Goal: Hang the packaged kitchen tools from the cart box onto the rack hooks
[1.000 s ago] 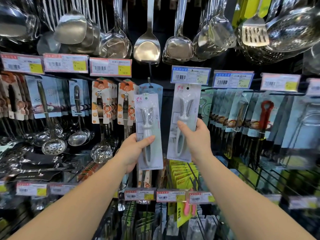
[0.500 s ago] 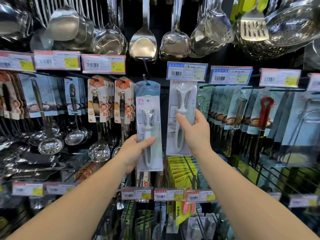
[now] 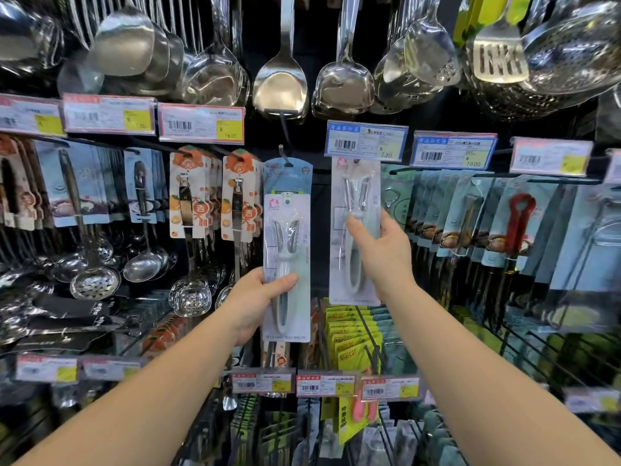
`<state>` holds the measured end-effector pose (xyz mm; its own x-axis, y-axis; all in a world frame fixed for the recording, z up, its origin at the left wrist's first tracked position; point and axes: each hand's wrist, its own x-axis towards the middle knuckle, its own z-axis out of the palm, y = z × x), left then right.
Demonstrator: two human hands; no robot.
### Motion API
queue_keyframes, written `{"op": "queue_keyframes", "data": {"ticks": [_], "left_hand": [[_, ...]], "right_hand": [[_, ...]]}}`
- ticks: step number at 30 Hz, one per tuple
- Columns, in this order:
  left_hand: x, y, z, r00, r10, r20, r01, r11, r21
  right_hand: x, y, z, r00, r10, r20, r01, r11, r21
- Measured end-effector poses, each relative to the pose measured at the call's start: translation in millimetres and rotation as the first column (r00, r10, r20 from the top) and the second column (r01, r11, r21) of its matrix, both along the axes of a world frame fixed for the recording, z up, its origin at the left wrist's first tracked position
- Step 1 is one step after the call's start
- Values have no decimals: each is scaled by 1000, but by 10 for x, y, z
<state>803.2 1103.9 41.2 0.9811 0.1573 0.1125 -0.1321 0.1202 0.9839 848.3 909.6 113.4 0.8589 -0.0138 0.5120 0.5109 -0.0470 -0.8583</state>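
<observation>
My left hand grips a packaged pale peeler by its lower half, held upright in front of a blue-carded pack that hangs on a black rack hook. My right hand holds a second packaged peeler at mid-height. Its top reaches up behind the blue price tag, so the hook there is hidden. The cart box is out of view.
Steel ladles and spatulas hang close above. Orange-carded tools hang to the left, blue-carded packs with a red tool to the right. Price tags and yellow packs sit below my hands.
My right hand has lifted its peeler pack upward, so its top now sits behind the blue price tag. My left hand stays at about the same place on the rack.
</observation>
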Motion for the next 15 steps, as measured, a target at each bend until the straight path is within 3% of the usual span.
{"op": "queue_keyframes", "data": {"ticks": [4, 7, 8, 12, 15], "left_hand": [[-1, -19, 28, 1000, 5, 0, -5, 1000, 1], [-7, -33, 59, 1000, 6, 7, -6, 1000, 27], [-8, -49, 79, 1000, 0, 15, 0, 999, 42], [9, -235, 187, 998, -20, 67, 11, 992, 127], [30, -418, 276, 991, -1, 135, -25, 980, 195]], "right_hand": [[161, -2, 148, 977, -33, -211, 2, 990, -145], [71, 2, 103, 963, -247, -104, 215, 943, -253], [17, -5, 49, 974, -216, -71, 198, 959, -204], [-195, 41, -275, 962, 198, -189, -208, 978, -32], [-212, 41, -331, 964, 222, -148, -220, 975, 28]]}}
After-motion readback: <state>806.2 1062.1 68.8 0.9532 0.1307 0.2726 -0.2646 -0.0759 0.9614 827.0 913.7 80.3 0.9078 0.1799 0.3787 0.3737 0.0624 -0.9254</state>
